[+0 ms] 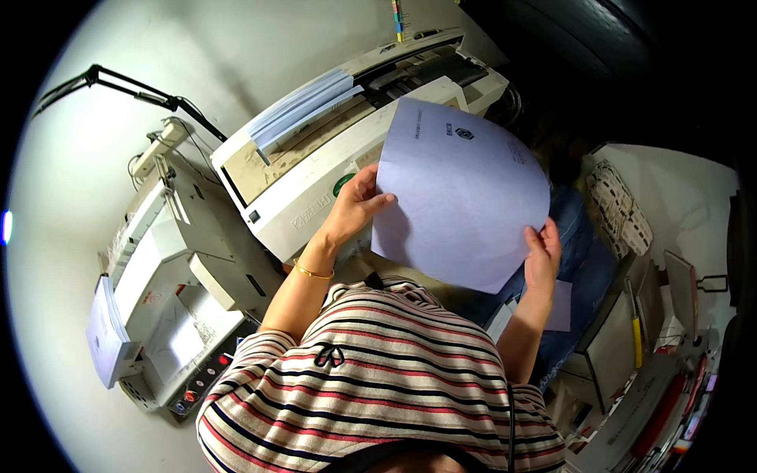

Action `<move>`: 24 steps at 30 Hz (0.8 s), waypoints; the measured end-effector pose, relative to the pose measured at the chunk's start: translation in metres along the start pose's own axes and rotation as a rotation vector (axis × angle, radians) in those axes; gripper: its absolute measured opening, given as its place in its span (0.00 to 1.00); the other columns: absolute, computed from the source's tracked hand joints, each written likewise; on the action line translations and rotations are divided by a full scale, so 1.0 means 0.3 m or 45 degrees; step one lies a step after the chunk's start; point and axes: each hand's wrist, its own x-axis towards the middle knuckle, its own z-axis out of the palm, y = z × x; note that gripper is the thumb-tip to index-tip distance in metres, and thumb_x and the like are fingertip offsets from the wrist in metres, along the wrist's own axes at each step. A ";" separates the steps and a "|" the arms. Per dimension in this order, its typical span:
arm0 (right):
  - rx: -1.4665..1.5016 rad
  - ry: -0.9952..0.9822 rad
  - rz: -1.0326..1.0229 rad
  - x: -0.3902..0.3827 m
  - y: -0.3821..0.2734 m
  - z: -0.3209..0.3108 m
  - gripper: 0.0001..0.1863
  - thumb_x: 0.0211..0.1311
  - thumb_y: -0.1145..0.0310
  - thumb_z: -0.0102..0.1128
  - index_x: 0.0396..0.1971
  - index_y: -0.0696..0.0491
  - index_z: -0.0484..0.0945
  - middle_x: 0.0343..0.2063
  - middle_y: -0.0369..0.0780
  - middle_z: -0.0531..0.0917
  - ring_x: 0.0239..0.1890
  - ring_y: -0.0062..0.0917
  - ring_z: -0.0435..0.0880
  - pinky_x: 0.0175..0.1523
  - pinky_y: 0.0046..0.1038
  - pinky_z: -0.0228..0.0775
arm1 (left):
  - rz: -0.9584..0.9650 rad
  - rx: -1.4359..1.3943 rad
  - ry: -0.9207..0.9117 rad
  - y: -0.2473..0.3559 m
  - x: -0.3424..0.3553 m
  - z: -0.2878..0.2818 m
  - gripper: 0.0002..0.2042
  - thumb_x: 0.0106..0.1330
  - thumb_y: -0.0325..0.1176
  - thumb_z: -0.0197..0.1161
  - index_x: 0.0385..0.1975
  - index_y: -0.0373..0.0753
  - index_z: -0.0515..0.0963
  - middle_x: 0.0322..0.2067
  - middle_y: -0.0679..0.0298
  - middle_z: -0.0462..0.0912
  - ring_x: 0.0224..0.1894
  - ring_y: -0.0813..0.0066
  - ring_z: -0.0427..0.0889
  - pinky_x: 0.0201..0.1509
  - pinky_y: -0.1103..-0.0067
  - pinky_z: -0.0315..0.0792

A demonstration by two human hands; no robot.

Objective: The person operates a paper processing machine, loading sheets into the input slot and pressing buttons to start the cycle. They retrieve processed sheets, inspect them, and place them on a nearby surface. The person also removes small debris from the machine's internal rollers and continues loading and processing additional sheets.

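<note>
Between my two hands I hold up a large pale lavender paper sheet (457, 205), bowed along its length, with a small dark hexagonal emblem and faint print near its far edge. My left hand (361, 206) pinches its left edge, thumb on the near face. On the opposite side, my right hand (542, 244) grips the lower right corner, thumb in front and fingers partly behind the paper. Just beyond the sheet stands a long cream-coloured machine (292, 197), with a stack of pale blue paper (303, 106) lying in its top on the left.
At left a second beige machine (177, 252) carries printed sheets (106, 331) on a side tray and a control panel (197, 386). A black jointed arm (142, 94) reaches over it. Blue denim (579, 252), a yellow-handled tool (636, 339) and a cluttered shelf (654, 418) are at right.
</note>
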 end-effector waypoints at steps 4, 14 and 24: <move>-0.740 0.201 -0.124 0.004 0.102 -0.078 0.36 0.57 0.71 0.66 0.64 0.54 0.60 0.60 0.47 0.68 0.62 0.32 0.67 0.65 0.36 0.59 | 0.180 0.375 -0.049 0.076 0.063 0.067 0.18 0.61 0.19 0.59 0.52 0.35 0.72 0.41 0.61 0.80 0.45 0.73 0.77 0.48 0.79 0.71; -1.510 -0.478 -0.939 0.024 -0.431 0.236 0.37 0.45 0.75 0.70 0.60 0.46 0.69 0.66 0.39 0.60 0.66 0.36 0.59 0.68 0.36 0.54 | 1.120 1.355 -0.701 0.305 0.224 0.230 0.16 0.52 0.19 0.57 0.41 0.43 0.80 0.37 0.65 0.81 0.45 0.66 0.76 0.54 0.74 0.67; -1.021 -0.275 -0.809 0.013 -0.365 0.244 0.10 0.52 0.76 0.67 0.33 0.61 0.77 0.35 0.40 0.81 0.32 0.32 0.80 0.39 0.25 0.72 | 1.014 0.951 -0.087 0.334 0.217 0.299 0.33 0.54 0.46 0.69 0.60 0.42 0.69 0.59 0.50 0.65 0.60 0.53 0.66 0.64 0.66 0.61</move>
